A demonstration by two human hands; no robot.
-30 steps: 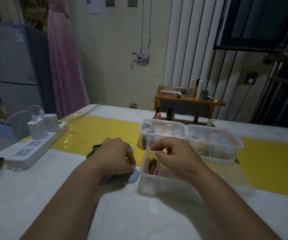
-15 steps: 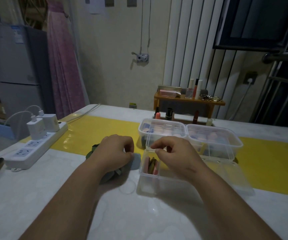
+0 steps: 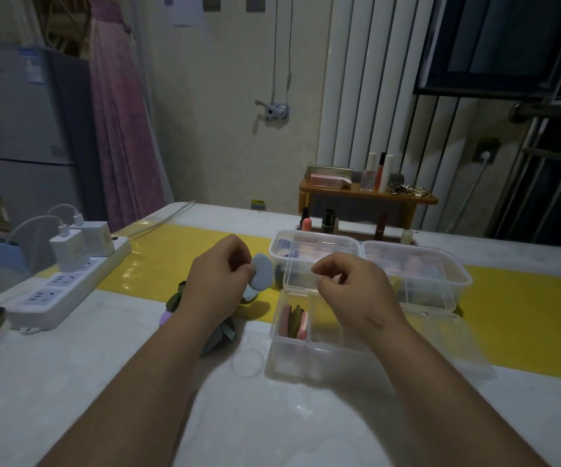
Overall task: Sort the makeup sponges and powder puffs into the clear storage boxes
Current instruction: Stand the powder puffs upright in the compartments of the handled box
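Pinching a pale blue powder puff (image 3: 261, 272) between thumb and fingers, left grip (image 3: 218, 281) is raised above the desk (image 3: 104, 382), puff standing on edge just left of the clear boxes. Right grip (image 3: 353, 288) hovers over the nearest clear box (image 3: 292, 362), fingers curled in, thumb close to forefinger, nothing visible in it. Nearest box sits on the desk front right of centre; its left compartment has three puffs on edge, side by side: pink puff (image 3: 285, 320), olive puff (image 3: 294, 321), pink-white puff (image 3: 303, 324). Loose pile of puffs (image 3: 220, 338) lies on the desk under the left wrist, green, lilac and blue-grey pieces showing. Behind, two more clear boxes side by side on the yellow strip (image 3: 178, 254): back left box (image 3: 306, 232) and back right box (image 3: 464, 281), both with pinkish and bluish items inside, too blurred to sort out. White power strip (image 3: 67, 288) with two chargers plugged in at desk left. Wooden shelf (image 3: 366, 197) with cosmetics at the far edge.
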